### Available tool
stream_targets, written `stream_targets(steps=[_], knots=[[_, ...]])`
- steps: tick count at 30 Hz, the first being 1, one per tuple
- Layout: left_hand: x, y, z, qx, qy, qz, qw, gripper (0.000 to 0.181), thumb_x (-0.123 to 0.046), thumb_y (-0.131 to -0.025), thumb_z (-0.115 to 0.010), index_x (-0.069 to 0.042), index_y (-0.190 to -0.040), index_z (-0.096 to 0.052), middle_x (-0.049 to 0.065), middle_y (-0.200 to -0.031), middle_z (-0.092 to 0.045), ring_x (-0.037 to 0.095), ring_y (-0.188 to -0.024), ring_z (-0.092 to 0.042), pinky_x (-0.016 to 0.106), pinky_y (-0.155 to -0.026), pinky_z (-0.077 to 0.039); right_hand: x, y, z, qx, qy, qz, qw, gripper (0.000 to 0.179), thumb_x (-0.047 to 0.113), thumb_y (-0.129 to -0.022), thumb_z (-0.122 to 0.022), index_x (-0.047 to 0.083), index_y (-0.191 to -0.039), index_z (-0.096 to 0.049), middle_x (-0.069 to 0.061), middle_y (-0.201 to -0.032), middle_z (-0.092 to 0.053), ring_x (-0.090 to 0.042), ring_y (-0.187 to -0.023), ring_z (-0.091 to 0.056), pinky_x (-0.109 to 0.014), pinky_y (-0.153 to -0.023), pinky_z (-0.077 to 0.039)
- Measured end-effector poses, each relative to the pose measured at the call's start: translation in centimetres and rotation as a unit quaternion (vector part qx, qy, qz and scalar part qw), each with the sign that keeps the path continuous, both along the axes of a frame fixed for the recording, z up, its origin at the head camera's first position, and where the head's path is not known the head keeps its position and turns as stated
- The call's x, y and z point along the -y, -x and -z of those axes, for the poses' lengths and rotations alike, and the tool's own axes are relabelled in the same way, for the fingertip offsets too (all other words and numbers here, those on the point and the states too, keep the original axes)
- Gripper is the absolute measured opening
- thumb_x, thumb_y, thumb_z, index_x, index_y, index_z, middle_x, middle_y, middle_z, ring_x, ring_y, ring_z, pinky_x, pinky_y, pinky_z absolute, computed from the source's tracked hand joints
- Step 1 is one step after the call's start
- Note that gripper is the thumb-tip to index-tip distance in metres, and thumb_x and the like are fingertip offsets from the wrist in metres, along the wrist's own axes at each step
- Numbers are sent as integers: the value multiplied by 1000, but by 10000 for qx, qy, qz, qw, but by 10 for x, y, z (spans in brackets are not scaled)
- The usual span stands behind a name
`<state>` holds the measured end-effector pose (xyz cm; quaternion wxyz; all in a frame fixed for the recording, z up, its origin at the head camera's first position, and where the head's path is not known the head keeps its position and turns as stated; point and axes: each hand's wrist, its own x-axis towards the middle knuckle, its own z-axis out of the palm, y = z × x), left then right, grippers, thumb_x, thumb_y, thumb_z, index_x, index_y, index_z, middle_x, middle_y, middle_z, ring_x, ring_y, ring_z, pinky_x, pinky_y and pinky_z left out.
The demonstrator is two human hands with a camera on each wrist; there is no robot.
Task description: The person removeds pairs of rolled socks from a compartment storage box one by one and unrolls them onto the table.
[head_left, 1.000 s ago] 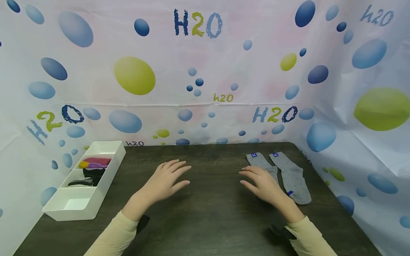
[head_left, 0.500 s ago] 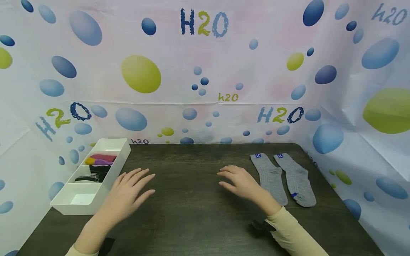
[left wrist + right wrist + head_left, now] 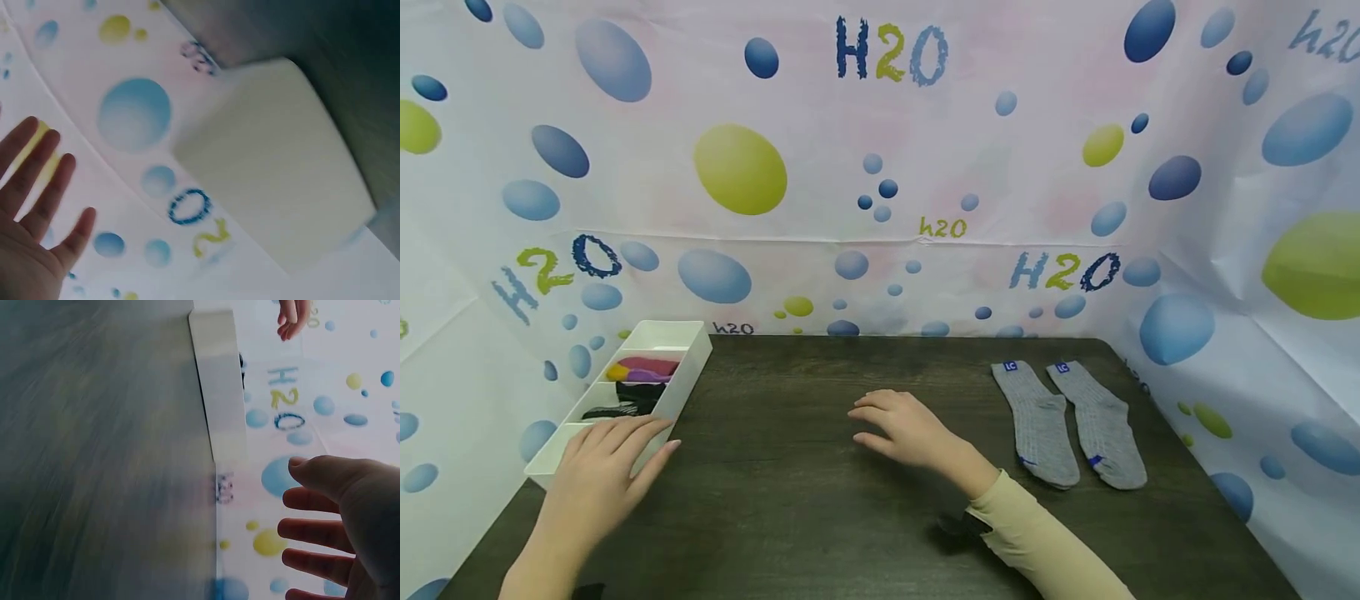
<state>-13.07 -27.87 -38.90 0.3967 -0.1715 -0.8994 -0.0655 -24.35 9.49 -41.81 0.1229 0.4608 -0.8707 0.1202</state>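
My left hand [image 3: 598, 483] hovers at the near end of the white divided box [image 3: 688, 379], fingers spread and relaxed, overlapping its front compartment in the head view. In the left wrist view the side of the box shows beyond the open fingers. Inside the box lie a folded red, purple and yellow item [image 3: 647, 368] and, one compartment nearer, dark folded socks [image 3: 638, 396]. My right hand [image 3: 906, 429] is over the middle of the table with nothing in its loosely bent fingers. To its right, two grey socks [image 3: 1039, 425] [image 3: 1101, 425] lie flat side by side.
The dark wooden table [image 3: 820, 517] meets a white backdrop [image 3: 880, 283] printed with bubbles and H2O lettering at the back and both sides. The box stands along the table's left edge, the socks near its right edge.
My left hand has moved left and nearer, from over the table to the box's front end. My right hand has moved left, away from the grey socks, uncovering them. The head view has shifted slightly.
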Motion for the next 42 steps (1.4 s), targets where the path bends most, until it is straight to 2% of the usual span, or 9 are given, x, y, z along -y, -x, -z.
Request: stream_targets(steps=[4, 8, 11, 13, 16, 22, 31, 36, 42], knots=[[18, 1, 4, -262, 36, -116, 9996, 74, -65, -97, -33, -2, -93, -71, 16, -90, -71, 38, -89, -61, 57, -79, -45, 25, -2, -2, 69, -5, -272, 9996, 38, 37, -97, -59, 16, -127, -64, -3, -130, -62, -21, -125, -56, -42, -99, -49], [38, 1, 11, -144, -90, -367, 9992, 76, -71, -93, -36, -3, -90, -70, 17, -88, -70, 40, -87, -58, 58, -76, -43, 49, -2, -4, 41, -51, -445, 9990, 38, 38, -98, -57, 17, -128, -63, -1, -131, -62, -18, -126, -55, -39, -99, -49], [52, -1, 16, 100, -251, -601, 9978, 61, -66, -83, -60, -6, -89, -70, 16, -89, -70, 40, -87, -56, 60, -76, -41, 66, -1, -6, 90, -102, -520, 9986, 38, 40, -98, -56, 19, -130, -62, 1, -132, -61, -16, -126, -55, -38, -100, -48], [60, -2, 20, 295, -323, -770, 9961, 49, -56, -74, -74, -9, -87, -70, 14, -89, -70, 39, -86, -55, 62, -76, -40, 78, -1, -7, 107, -154, -573, 9982, 39, 41, -98, -55, 20, -130, -62, 2, -133, -61, -15, -127, -54, -37, -101, -48], [69, -6, 23, 647, -370, -1048, 9917, 40, -45, -64, -83, -12, -82, -69, 13, -90, -70, 38, -86, -54, 62, -76, -40, 95, 1, -9, 94, -209, -680, 9974, 39, 41, -99, -54, 20, -131, -62, 3, -133, -60, -15, -127, -54, -37, -101, -48], [77, -9, 27, 1275, -455, -1364, 9814, 40, -49, -70, -80, -13, -81, -69, 13, -90, -70, 38, -86, -54, 62, -72, -40, 122, 2, -11, -126, -327, -859, 9957, 37, 42, -99, -53, 22, -130, -62, 3, -133, -61, -14, -126, -55, -34, -99, -49], [84, -10, 29, 1905, -482, -1519, 9687, 41, -52, -77, -74, -12, -81, -69, 16, -95, -69, 39, -86, -54, 61, -71, -41, 154, 4, -20, -233, -524, -1009, 9932, 37, 43, -100, -51, 23, -129, -63, 4, -133, -61, -12, -126, -55, -30, -98, -48], [83, -11, 28, 1971, -503, -1595, 9660, 41, -53, -78, -74, -12, -82, -69, 16, -96, -69, 40, -87, -56, 61, -72, -42, 174, 6, -22, -346, -587, -939, 9932, 36, 44, -100, -50, 26, -128, -63, 8, -131, -62, -10, -124, -55, -28, -96, -49], [83, -9, 30, 2190, -459, -1735, 9591, 46, -57, -80, -71, -11, -85, -70, 20, -99, -69, 43, -89, -57, 63, -74, -42, 196, 12, -18, -512, -343, -832, 9946, 36, 45, -99, -51, 25, -126, -65, 8, -126, -65, -10, -119, -58, -26, -92, -50]])
